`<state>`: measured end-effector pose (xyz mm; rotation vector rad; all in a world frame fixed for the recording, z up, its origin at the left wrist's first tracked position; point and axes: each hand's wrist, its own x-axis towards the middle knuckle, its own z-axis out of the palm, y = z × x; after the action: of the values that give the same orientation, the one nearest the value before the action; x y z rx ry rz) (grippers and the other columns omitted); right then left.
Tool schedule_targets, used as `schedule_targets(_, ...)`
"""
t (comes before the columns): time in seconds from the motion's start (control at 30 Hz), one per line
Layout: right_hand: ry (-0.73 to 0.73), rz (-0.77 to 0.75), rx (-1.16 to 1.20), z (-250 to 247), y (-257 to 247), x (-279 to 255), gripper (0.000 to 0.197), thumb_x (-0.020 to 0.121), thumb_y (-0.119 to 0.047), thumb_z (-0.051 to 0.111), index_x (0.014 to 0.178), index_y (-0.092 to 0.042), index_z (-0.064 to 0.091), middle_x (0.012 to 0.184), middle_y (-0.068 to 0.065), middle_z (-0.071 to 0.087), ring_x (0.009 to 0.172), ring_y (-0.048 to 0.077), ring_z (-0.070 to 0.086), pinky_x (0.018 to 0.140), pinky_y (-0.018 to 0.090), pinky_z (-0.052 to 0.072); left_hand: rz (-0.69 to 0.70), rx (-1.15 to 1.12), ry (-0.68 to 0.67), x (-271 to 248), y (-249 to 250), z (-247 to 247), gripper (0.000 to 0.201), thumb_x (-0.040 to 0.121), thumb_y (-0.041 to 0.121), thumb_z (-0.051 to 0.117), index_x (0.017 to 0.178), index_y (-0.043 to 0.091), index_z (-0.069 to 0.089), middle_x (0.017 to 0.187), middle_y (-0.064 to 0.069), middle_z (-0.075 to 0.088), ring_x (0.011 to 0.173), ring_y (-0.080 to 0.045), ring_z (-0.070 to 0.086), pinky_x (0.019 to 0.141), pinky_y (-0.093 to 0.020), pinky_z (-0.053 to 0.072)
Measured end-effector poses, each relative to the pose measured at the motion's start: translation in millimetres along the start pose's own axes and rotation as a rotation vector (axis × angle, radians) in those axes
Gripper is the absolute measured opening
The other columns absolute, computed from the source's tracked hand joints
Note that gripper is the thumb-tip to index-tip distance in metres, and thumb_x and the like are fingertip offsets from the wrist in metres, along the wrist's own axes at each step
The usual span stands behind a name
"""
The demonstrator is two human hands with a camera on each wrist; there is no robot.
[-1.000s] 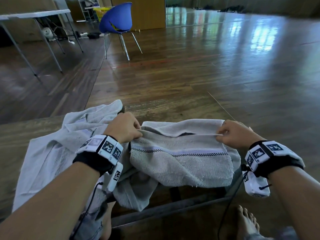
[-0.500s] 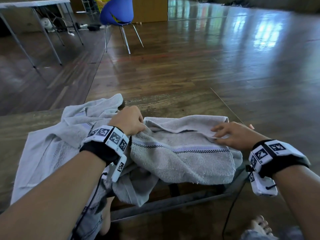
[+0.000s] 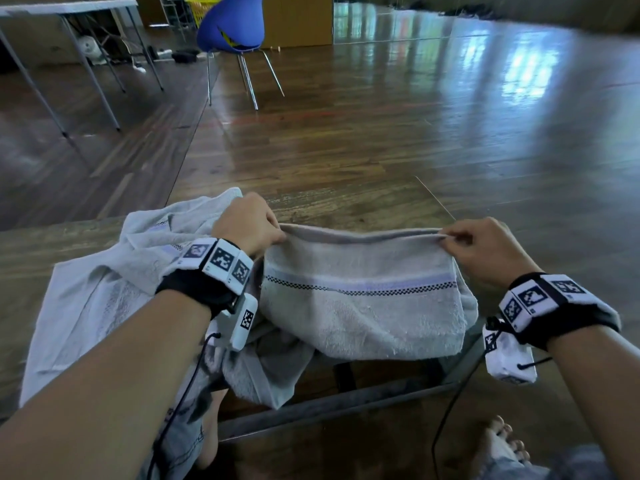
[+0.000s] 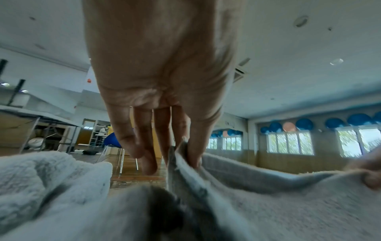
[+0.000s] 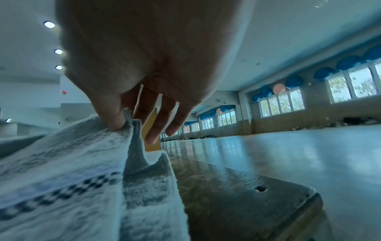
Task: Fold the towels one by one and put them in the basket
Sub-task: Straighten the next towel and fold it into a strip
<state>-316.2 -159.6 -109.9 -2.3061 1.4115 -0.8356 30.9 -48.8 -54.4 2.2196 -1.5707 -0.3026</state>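
A grey towel (image 3: 363, 306) with a lilac stripe and checked band hangs folded in front of me over the low wooden table (image 3: 346, 209). My left hand (image 3: 273, 233) pinches its upper left corner, and the left wrist view shows the thumb and forefinger of that left hand (image 4: 185, 153) on the towel edge (image 4: 185, 171). My right hand (image 3: 446, 239) pinches the upper right corner; the right wrist view shows this right hand (image 5: 123, 120) nipping the towel (image 5: 82, 171) with its other fingers loose. A second pale towel (image 3: 97, 299) lies crumpled on the table at the left. No basket is identifiable near me.
The table's metal front rail (image 3: 329, 407) runs below the towel. My bare feet (image 3: 498, 441) are on the wooden floor. A blue chair (image 3: 232, 26) and a folding table (image 3: 69, 8) stand far back left, with something yellow (image 3: 201, 3) behind the chair.
Both hands have lifted the towel's top edge off the table and pulled it taut between them. The right hand went from lying on the cloth to pinching its corner.
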Motion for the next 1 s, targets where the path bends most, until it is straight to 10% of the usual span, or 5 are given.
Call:
schedule_targets(0.17, 0.114, 0.046, 0.21, -12.0, -12.0, -4.4, 0.013, 0.088, -0.013, 0.071, 0.089, -0.023, 0.079, 0.079, -0.005, 0.075, 0.077, 0.009, 0.069, 0.076, 0.025, 0.054, 0.002, -0.131, 0.084, 3.7, -9.3, -10.9, 0.008, 0.075, 0.028, 0.086, 0.073, 0.021, 0.081, 0.069, 0.003, 0.072, 0.074, -0.017, 0.067, 0.07, -0.035, 0.055)
schedule_targets(0.37, 0.144, 0.141, 0.413, -16.0, -12.4, -5.8, 0.015, 0.086, -0.01, 0.074, 0.088, -0.023, 0.068, 0.074, -0.007, 0.072, 0.061, -0.007, 0.064, 0.059, 0.007, 0.048, 0.055, -0.243, 0.106, -1.3, -9.6, -8.1, 0.012, 0.073, 0.025, 0.087, 0.07, 0.019, 0.078, 0.064, 0.002, 0.072, 0.062, -0.013, 0.067, 0.062, -0.028, 0.054)
schedule_targets(0.63, 0.077, 0.246, 0.415, -15.2, -0.7, -7.1, 0.023, 0.087, -0.006, 0.074, 0.089, -0.028, 0.068, 0.083, -0.003, 0.073, 0.073, 0.003, 0.067, 0.072, 0.018, 0.051, 0.085, -0.28, 0.099, 0.2, -11.4, -1.6, 0.015, 0.073, 0.025, 0.087, 0.08, 0.015, 0.078, 0.066, 0.002, 0.072, 0.057, -0.008, 0.067, 0.052, -0.013, 0.048)
schedule_targets(1.0, 0.173, 0.207, 0.372, -15.7, -0.7, -6.2, 0.015, 0.083, -0.013, 0.079, 0.078, -0.025, 0.072, 0.081, -0.002, 0.075, 0.077, 0.011, 0.071, 0.077, 0.026, 0.056, 0.068, -0.242, 0.067, 4.9, -16.2, -5.1, 0.006, 0.08, 0.025, 0.082, 0.078, 0.019, 0.081, 0.067, 0.002, 0.074, 0.063, -0.014, 0.071, 0.066, -0.029, 0.058)
